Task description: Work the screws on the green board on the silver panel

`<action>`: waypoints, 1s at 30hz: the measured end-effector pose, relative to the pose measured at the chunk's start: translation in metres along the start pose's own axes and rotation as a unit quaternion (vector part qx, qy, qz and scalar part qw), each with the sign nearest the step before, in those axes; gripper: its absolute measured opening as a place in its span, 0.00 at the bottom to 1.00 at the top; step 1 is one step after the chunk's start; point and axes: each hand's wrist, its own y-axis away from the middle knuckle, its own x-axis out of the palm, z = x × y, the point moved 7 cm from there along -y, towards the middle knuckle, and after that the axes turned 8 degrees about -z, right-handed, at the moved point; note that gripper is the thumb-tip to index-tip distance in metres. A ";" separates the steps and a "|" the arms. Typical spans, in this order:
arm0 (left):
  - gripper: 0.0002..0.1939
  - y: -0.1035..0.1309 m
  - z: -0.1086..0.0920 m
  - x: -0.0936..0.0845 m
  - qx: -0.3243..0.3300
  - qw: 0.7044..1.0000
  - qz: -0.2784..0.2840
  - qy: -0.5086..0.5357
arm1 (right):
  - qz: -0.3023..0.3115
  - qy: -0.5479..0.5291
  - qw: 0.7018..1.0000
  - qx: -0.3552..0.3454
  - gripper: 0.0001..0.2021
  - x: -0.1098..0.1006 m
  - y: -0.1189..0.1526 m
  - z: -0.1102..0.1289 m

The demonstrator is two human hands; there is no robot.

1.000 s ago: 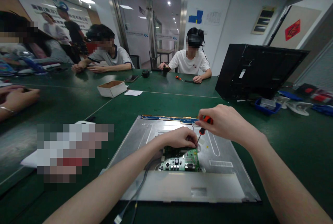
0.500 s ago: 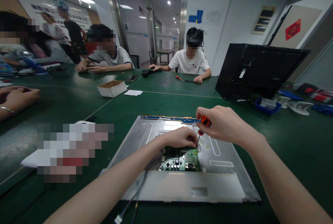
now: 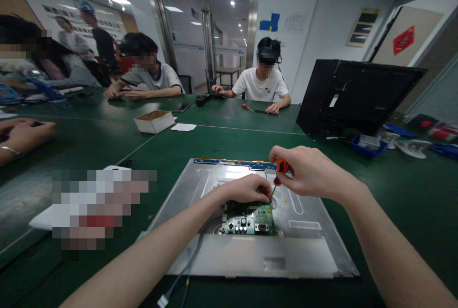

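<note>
A metal-backed display panel lies flat on the green table in front of me. Mounted on it is a green circuit board with small components and a connector. My right hand is closed around the orange and black handle of a screwdriver, which tilts with its tip down at the board's upper right corner. My left hand rests over the board's top edge, fingers pinched beside the screwdriver tip. Whatever those fingers hold, if anything, is hidden. A blue strip board runs along the panel's far edge.
A grey cable with a white plug trails over the panel's near left. A black monitor stands at right beside a blue tray. An open white box sits further back. People are seated across and at left.
My right hand and the screwdriver have shifted very slightly, with the tip staying at the board's corner. My left hand has hardly moved. Across the table, a person's hand has moved a little.
</note>
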 end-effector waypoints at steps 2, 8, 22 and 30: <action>0.04 0.000 -0.001 0.000 -0.001 1.000 0.004 -0.001 | 0.002 -0.004 1.000 0.000 0.11 0.000 0.000 -0.001; 0.04 0.001 -0.005 -0.001 0.015 1.000 0.003 -0.015 | -0.015 0.072 0.997 0.028 0.09 0.002 -0.004 -0.009; 0.03 0.001 -0.002 0.002 0.013 1.000 0.002 -0.005 | -0.026 0.090 0.995 0.021 0.09 0.003 -0.005 -0.006; 0.04 0.000 -0.001 0.002 0.004 1.000 -0.005 0.022 | -0.037 0.093 0.995 0.015 0.08 -0.001 -0.005 -0.005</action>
